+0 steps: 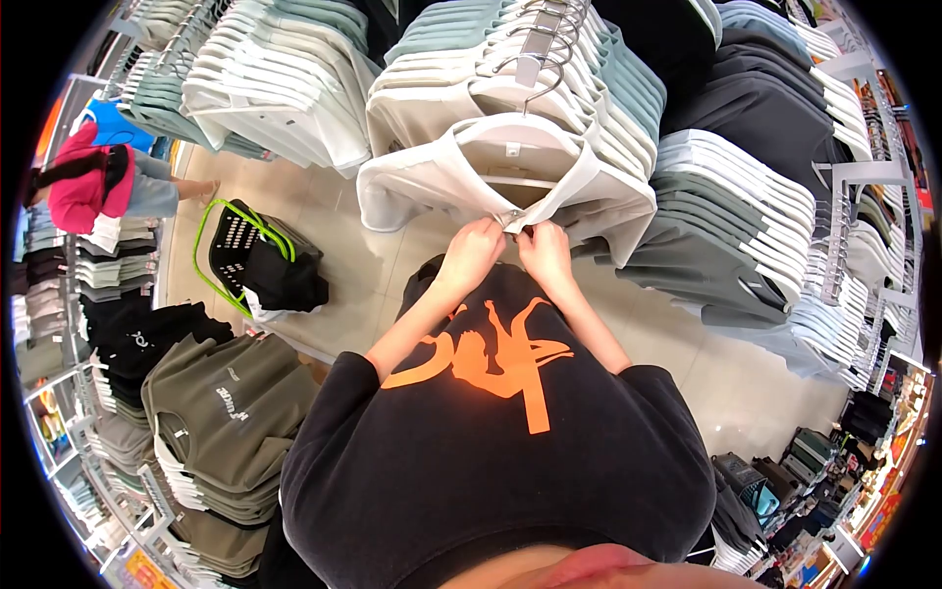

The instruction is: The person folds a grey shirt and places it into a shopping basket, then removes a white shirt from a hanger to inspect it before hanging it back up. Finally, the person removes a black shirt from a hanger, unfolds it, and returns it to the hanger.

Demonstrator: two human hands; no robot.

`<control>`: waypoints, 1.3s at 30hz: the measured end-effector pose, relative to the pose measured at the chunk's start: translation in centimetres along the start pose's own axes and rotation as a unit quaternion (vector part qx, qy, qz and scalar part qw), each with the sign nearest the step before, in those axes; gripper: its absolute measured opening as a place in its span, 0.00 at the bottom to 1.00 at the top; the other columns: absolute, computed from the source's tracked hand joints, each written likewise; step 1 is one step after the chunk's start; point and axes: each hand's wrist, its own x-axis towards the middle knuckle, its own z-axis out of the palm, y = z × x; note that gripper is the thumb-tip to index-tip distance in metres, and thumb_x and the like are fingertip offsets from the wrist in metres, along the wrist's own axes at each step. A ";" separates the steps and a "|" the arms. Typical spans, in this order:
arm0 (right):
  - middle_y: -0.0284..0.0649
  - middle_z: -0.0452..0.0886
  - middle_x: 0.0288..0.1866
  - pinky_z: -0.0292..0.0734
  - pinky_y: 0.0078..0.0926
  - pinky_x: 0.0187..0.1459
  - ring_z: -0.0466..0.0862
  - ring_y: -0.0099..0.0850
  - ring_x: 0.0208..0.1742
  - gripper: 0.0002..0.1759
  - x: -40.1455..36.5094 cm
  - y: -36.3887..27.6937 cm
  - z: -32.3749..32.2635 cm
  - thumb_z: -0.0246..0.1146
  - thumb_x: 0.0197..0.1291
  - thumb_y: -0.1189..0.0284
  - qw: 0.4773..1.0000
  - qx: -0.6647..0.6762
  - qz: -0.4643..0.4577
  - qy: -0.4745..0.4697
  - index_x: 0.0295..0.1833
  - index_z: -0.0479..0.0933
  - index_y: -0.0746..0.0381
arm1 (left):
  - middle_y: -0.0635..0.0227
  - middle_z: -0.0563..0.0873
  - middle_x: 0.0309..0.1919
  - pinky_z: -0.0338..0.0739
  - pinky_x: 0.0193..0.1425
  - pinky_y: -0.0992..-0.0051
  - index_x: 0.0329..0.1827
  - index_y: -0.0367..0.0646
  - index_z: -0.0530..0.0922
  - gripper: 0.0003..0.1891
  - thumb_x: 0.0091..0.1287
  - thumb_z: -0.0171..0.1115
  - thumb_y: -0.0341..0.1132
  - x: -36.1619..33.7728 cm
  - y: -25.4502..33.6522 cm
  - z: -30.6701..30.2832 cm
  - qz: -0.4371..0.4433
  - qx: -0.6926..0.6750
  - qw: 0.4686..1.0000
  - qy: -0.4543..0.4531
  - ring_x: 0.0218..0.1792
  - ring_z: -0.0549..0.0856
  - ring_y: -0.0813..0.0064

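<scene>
A cream V-neck shirt (pixel 417 177) hangs on a white hanger (pixel 520 133) at the front of a rack, facing me. My left hand (pixel 474 253) pinches the front edge of the shirt just below the neckline. Close beside it, my right hand (pixel 546 253) grips the other front edge, fingers closed. Between my hands, at the bottom of the V, is a small fastening; whether it is a button or a zip I cannot make out. The shirt's lower part is hidden behind my hands and my black T-shirt (pixel 510 461).
Cream and pale green shirts (pixel 628 88) hang behind it. Grey and white garments (pixel 716 216) hang on the right. A black basket with green handles (pixel 234 245) holds dark clothing on the floor. Olive T-shirts (pixel 231 412) hang at lower left. Another person (pixel 88 187) stands far left.
</scene>
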 end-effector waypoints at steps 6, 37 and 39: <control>0.53 0.77 0.30 0.71 0.44 0.37 0.77 0.51 0.33 0.07 -0.4 1.2 1.6 0.56 0.49 0.76 0.997 0.006 -0.041 0.063 0.30 0.75 0.70 | 0.54 0.76 0.29 0.72 0.37 0.61 0.33 0.34 0.71 0.05 0.54 0.55 0.26 -0.3 -0.1 -0.1 -0.010 -0.009 1.000 -0.018 0.34 0.77 0.53; 0.39 0.81 0.32 0.73 0.19 0.39 0.80 0.22 0.35 0.10 0.7 2.5 2.2 0.57 0.56 0.74 0.910 0.402 0.072 0.066 0.41 0.74 0.70 | 0.59 0.80 0.27 0.72 0.34 0.74 0.35 0.35 0.77 0.07 0.59 0.57 0.31 -0.1 -0.7 -1.3 -0.110 -0.220 0.969 -0.031 0.29 0.80 0.66; 0.38 0.81 0.32 0.73 0.19 0.37 0.79 0.21 0.34 0.11 0.8 2.5 2.3 0.58 0.56 0.74 0.902 0.417 0.068 0.086 0.42 0.73 0.70 | 0.61 0.80 0.27 0.73 0.36 0.75 0.35 0.36 0.78 0.06 0.58 0.58 0.30 0.2 0.0 -2.6 -0.119 -0.280 0.952 -0.038 0.31 0.80 0.68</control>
